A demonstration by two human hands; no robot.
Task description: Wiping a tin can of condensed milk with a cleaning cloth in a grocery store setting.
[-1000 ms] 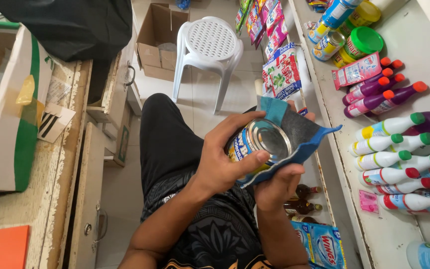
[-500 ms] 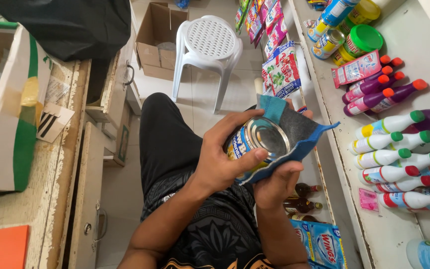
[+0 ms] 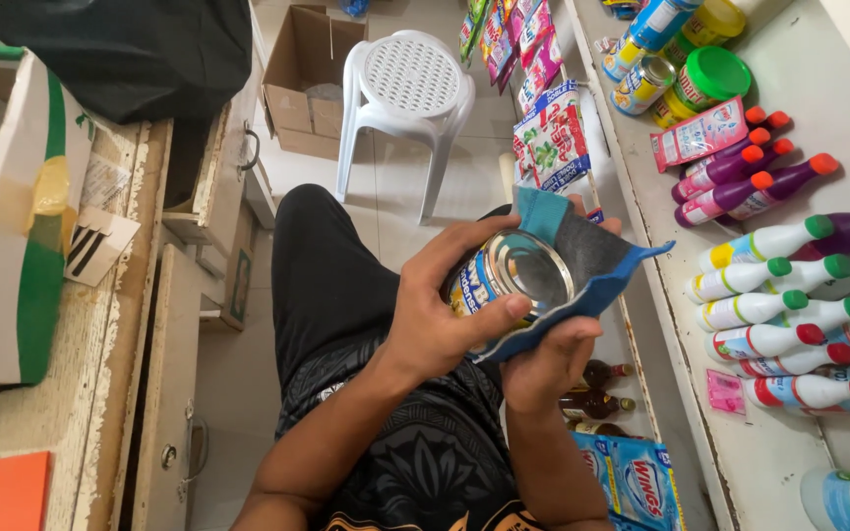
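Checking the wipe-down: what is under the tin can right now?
A blue cloth lies under the tin can, with the right hand beneath it. The left hand grips the can's side. The can's base is hidden.

Both hands (image 3: pixel 489 339) curled closed, thumbs forward.

Head view: the left hand (image 3: pixel 435 320) is gripping a metal tin (image 3: pixel 504 280) around its side, while the right hand (image 3: pixel 548 364) is holding a blue cloth (image 3: pixel 592 270) against it. A white plastic stool (image 3: pixel 407 93) is standing beyond, and bottles (image 3: pixel 789 295) are lying on the shelf (image 3: pixel 799 59) at right.
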